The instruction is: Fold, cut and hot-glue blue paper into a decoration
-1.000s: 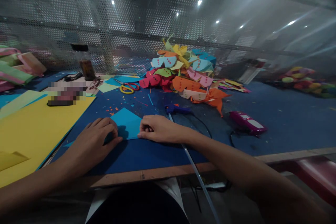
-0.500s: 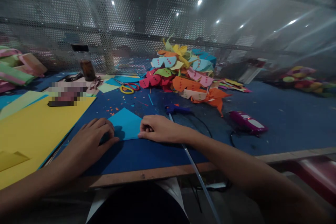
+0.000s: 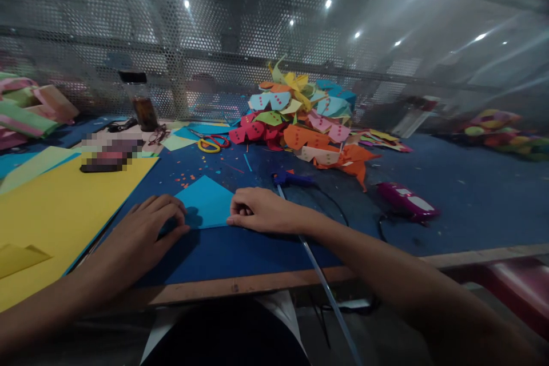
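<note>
A folded sheet of blue paper (image 3: 208, 200) lies on the blue tabletop, its point facing away from me. My right hand (image 3: 261, 211) is closed at its right corner, thumb and curled fingers pinching the edge. At the left corner rests my left hand (image 3: 156, 226), fingers loosely bent and thumb held apart from them. Its fingertips are close to the paper; whether they press on it is hard to see. Behind the right wrist lies a blue glue gun (image 3: 294, 178) with a long clear glue stick (image 3: 319, 274) running from it past the table's front edge.
Yellow sheets (image 3: 72, 206) cover the left side, with a blurred-out object (image 3: 111, 155) on them. Scissors (image 3: 210, 143), paper scraps and a jar (image 3: 143, 106) sit behind. A heap of cut-out colored paper shapes (image 3: 300, 114) fills the middle back. To the right is a purple device (image 3: 407, 202) with a cord.
My left hand has shifted very slightly left, its thumb a little farther from the paper. The right hand and blue paper look the same; the view has shifted slightly.
</note>
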The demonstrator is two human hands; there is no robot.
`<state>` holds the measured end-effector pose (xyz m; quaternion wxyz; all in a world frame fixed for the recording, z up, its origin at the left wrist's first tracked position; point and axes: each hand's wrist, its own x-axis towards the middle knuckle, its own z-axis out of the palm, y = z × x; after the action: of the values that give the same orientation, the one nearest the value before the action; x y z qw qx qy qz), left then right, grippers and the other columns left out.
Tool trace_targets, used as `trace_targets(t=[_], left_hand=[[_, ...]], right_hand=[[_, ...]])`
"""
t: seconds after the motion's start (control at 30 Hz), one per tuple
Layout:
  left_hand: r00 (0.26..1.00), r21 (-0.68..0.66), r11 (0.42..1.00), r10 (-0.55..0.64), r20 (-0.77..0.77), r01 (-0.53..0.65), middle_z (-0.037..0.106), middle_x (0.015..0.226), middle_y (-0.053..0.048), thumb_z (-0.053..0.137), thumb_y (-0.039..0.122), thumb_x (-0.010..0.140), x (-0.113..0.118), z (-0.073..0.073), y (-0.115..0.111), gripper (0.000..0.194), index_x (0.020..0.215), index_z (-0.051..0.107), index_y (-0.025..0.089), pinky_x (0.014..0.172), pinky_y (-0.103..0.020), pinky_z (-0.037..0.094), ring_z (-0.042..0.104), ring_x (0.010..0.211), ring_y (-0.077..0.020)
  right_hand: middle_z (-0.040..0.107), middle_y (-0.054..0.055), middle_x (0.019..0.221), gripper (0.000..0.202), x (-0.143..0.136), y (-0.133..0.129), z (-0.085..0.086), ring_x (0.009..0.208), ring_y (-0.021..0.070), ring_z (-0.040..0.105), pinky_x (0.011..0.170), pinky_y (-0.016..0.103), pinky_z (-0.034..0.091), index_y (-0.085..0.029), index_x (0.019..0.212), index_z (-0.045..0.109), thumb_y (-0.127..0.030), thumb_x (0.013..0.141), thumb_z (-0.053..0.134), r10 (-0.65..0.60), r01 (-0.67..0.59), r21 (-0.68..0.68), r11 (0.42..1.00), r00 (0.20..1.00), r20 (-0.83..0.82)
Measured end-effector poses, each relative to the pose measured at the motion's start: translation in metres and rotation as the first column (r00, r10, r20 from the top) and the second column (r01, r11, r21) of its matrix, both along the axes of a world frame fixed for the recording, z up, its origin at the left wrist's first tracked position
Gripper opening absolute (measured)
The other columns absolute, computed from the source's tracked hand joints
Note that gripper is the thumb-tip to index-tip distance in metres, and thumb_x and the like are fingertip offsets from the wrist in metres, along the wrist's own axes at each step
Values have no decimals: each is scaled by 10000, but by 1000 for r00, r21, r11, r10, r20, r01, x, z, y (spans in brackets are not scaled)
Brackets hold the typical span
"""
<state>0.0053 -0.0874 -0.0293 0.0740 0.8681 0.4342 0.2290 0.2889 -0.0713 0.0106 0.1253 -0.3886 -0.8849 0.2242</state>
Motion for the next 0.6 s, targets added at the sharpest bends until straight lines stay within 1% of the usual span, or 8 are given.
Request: trace_targets(t=[0.17,0.3,0.43,0.6], left_hand=[[1000,14,1000,23,-4,-23,678,1054,-61,552,522,943,0,0,0,301,821,620,256,887,-475,461,610,992,-300],[999,11,999,34,10,-34,673,1068,-62,530,558,948,-5,-2,0,335,817,608,260,885,-492,453,614,988,-302],[999,11,999,39,26,-39,673,1061,-65,513,592,943,-9,-3,1,369,800,611,266,874,-480,459,622,975,-299],[999,18,999,42,13,-42,684,1064,-65,486,650,938,-11,-1,1,428,795,611,265,886,-483,466,630,988,-301]], right_hand=[[631,22,836,200,0,0,0,726,127,556,633,237,349,-141,858,666,-332,913,692,2,-2,1,1000,1000,0],[633,26,842,195,1,1,-1,728,130,556,637,238,356,-143,857,663,-328,912,693,8,-8,-1,1000,1000,-4],[632,22,839,199,1,1,-2,725,127,562,629,234,351,-145,861,665,-335,912,692,11,-11,1,1000,1000,-11],[628,17,830,198,1,1,-2,723,125,563,631,234,347,-140,857,660,-328,908,695,12,-12,-1,1000,1000,-10]])
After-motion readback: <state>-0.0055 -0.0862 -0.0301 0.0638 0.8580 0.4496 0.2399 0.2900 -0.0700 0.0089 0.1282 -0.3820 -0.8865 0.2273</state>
